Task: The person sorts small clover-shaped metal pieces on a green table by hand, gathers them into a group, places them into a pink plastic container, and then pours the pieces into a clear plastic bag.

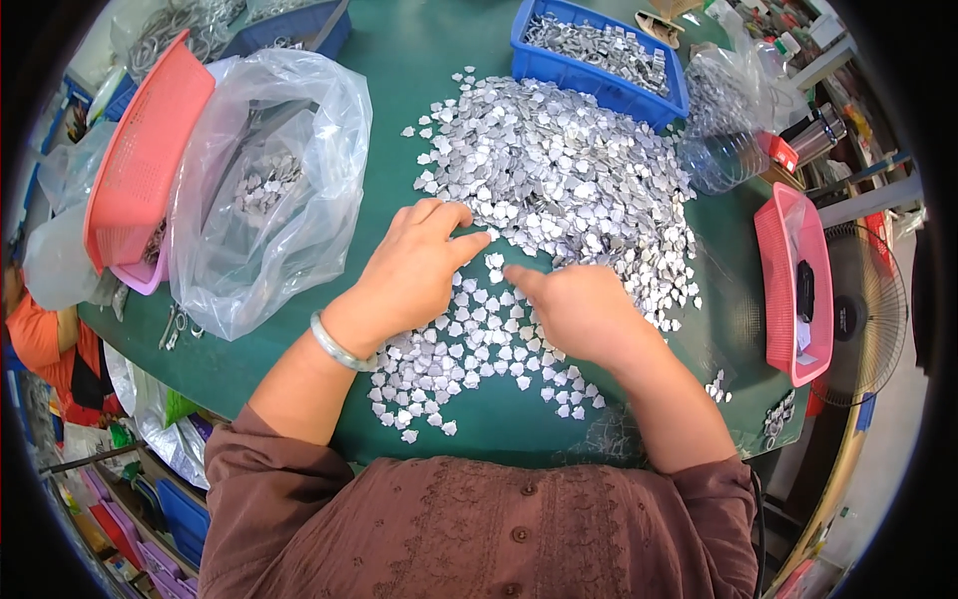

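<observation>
A large heap of small flat silver metal pieces [569, 170] with scalloped edges lies on the green table. My left hand [414, 262] rests at the heap's near left edge, its thumb and index finger apart beside the pieces. It wears a pale bangle [339, 344] at the wrist. My right hand [584, 311] reaches in from the right with its index finger stretched out; its other fingers curl under and are partly hidden. That fingertip is at a single piece [495, 262] between my hands. Nearer my body, a looser spread of pieces [419, 374] lies below both hands.
A blue bin [559, 72] of metal parts stands behind the heap. At left, a clear plastic bag [334, 190] holding some pieces is beside a tilted salmon-pink basket [140, 160]. A pink basket [776, 270] and a fan [860, 314] are at right. Scissors [172, 327] lie near the bag.
</observation>
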A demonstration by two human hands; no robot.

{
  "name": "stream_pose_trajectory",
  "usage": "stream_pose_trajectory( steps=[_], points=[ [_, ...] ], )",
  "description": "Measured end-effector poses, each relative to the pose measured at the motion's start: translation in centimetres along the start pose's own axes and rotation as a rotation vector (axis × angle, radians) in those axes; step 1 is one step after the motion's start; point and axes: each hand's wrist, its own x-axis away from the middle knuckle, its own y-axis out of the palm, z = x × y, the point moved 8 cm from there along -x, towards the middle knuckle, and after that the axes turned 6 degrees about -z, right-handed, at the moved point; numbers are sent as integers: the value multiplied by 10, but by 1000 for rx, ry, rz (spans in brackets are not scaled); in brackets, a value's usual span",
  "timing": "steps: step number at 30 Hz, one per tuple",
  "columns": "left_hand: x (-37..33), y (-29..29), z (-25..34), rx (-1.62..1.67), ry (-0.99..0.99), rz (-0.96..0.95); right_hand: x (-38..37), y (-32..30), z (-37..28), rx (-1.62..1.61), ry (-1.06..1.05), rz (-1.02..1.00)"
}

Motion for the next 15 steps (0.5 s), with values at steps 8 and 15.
stream_pose_trajectory(
  steps=[8,15],
  points=[
    [-4,2,1,-77,-25,-24,-7,-4,18,-33,101,121],
    [-4,0,-1,-42,-41,-1,-14,-12,10,-58,119,124]
  ],
)
